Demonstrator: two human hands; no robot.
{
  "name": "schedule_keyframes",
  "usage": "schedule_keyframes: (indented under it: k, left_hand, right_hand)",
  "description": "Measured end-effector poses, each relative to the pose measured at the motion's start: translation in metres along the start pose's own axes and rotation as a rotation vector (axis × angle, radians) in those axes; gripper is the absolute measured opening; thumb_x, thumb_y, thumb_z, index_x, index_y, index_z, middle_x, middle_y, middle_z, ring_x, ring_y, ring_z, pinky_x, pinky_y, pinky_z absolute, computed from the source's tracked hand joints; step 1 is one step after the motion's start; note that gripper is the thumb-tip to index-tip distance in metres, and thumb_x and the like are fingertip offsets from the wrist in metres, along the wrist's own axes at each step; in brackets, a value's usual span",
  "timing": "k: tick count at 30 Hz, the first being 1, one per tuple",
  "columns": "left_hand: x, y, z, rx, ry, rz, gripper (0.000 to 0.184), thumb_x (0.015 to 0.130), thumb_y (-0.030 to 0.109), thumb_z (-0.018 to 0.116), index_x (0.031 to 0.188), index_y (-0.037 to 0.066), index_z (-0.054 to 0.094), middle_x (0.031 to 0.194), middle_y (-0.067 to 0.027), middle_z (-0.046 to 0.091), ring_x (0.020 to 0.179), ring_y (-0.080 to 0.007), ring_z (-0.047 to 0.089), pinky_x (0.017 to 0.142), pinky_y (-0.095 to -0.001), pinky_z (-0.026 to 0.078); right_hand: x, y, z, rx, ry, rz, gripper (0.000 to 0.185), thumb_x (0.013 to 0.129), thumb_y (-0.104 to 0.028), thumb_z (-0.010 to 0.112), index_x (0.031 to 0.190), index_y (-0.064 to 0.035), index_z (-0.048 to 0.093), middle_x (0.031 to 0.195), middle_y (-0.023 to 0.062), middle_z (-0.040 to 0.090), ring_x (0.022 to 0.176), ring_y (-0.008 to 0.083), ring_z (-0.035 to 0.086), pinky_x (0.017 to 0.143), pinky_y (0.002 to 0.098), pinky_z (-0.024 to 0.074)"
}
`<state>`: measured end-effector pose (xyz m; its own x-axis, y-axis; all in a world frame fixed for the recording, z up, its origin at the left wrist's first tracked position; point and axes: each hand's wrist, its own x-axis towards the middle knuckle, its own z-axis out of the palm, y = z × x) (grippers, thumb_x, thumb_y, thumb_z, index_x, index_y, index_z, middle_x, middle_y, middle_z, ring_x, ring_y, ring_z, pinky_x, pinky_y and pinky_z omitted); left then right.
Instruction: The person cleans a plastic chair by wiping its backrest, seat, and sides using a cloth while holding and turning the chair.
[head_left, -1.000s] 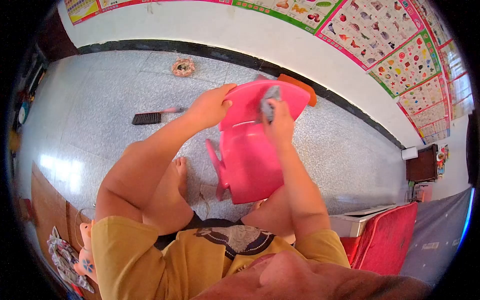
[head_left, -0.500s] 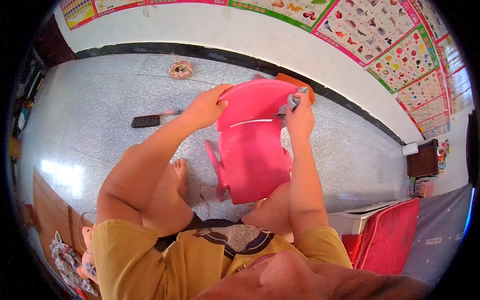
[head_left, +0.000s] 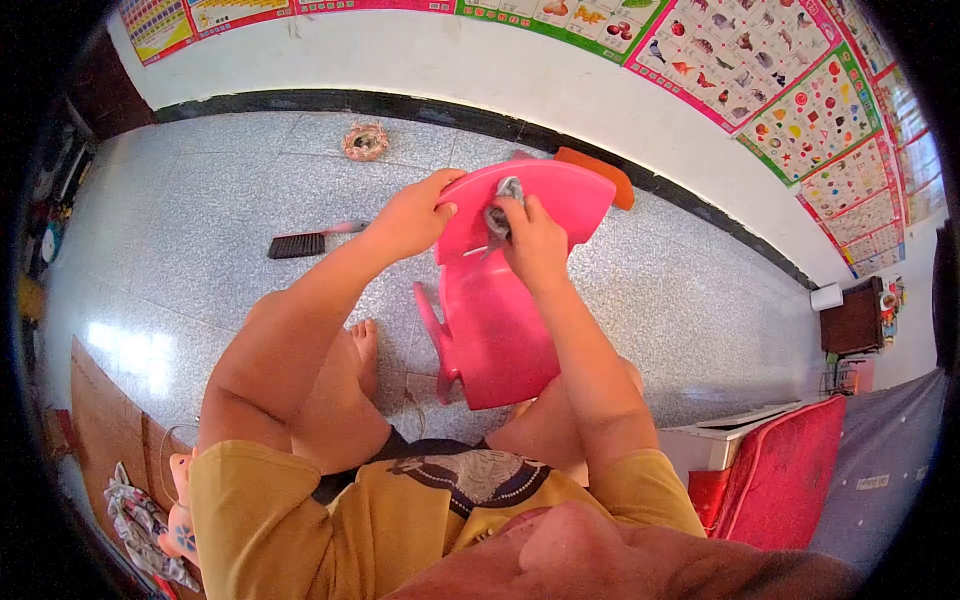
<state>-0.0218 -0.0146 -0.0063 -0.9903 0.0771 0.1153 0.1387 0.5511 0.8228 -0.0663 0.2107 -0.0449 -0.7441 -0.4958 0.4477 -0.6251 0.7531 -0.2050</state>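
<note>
Centrally, pink chair (head_left: 500, 325); left hand (head_left: 416, 214) pinching its backrest's rim at eleven o'clock; right hand (head_left: 534, 238) bunching grey cloth (head_left: 505, 205) against the backrest; brush (head_left: 297, 245) at ten o'clock.

Mustard short-sleeved shirt (head_left: 390, 525), dark printed chest motif (head_left: 475, 478)

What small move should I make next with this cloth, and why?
I'd probably slide the grey cloth rightward across the pink backrest: your right hand holds it left of centre, your left hand grips the left edge, leaving the right side free.
</note>
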Motion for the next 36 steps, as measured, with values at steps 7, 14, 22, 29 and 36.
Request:
schedule_keyframes:
  k: [7,14,22,29,36]
  left_hand:
    - [-0.002,0.003,-0.002,0.028,-0.008,-0.009,0.048,0.095,0.008,0.06,0.142,0.01,0.049,0.122,-0.0219,0.066,0.114,-0.037,0.065,0.097,-0.0437,0.05]
    - [0.0,-0.001,0.001,0.042,-0.012,-0.004,0.048,0.096,0.007,0.059,0.143,0.009,0.048,0.125,-0.0221,0.065,0.116,-0.0373,0.064,0.098,-0.0436,0.049]
    - [-0.002,0.001,0.005,0.065,0.034,-0.01,0.047,0.096,0.006,0.058,0.142,0.009,0.048,0.126,-0.0221,0.065,0.117,-0.0388,0.063,0.098,-0.0439,0.049]
    - [-0.002,0.004,0.001,0.011,0.003,-0.047,0.048,0.095,0.006,0.059,0.142,0.009,0.048,0.127,-0.0225,0.064,0.118,-0.0398,0.062,0.099,-0.0441,0.049]
    - [-0.002,0.001,0.002,0.058,0.026,-0.009,0.049,0.095,0.006,0.059,0.143,0.008,0.048,0.128,-0.0222,0.064,0.119,-0.039,0.062,0.1,-0.0433,0.048]
  right_hand:
    - [0.002,0.062,-0.04,-0.123,0.215,0.446,0.043,0.081,-0.017,0.075,0.121,-0.0201,0.057,0.11,0.0123,0.066,0.093,0.0368,0.069,0.075,0.0495,0.0553]
    - [-0.007,0.065,-0.038,-0.02,0.27,0.292,0.043,0.079,-0.013,0.075,0.118,-0.0189,0.058,0.112,0.0117,0.066,0.094,0.0376,0.068,0.076,0.0478,0.0551]
    - [0.003,-0.001,-0.003,0.016,0.017,-0.041,0.05,0.073,-0.008,0.078,0.117,-0.0199,0.057,0.102,0.012,0.063,0.088,0.0366,0.068,0.068,0.0459,0.0554]
    - [0.002,0.06,-0.022,-0.086,0.168,0.347,0.047,0.077,-0.012,0.075,0.119,-0.0207,0.055,0.109,0.0111,0.067,0.093,0.0355,0.069,0.072,0.049,0.0552]
    - [-0.007,0.073,-0.047,-0.055,0.262,0.439,0.04,0.082,-0.015,0.074,0.117,-0.0191,0.056,0.112,0.0108,0.067,0.097,0.035,0.069,0.077,0.047,0.0552]
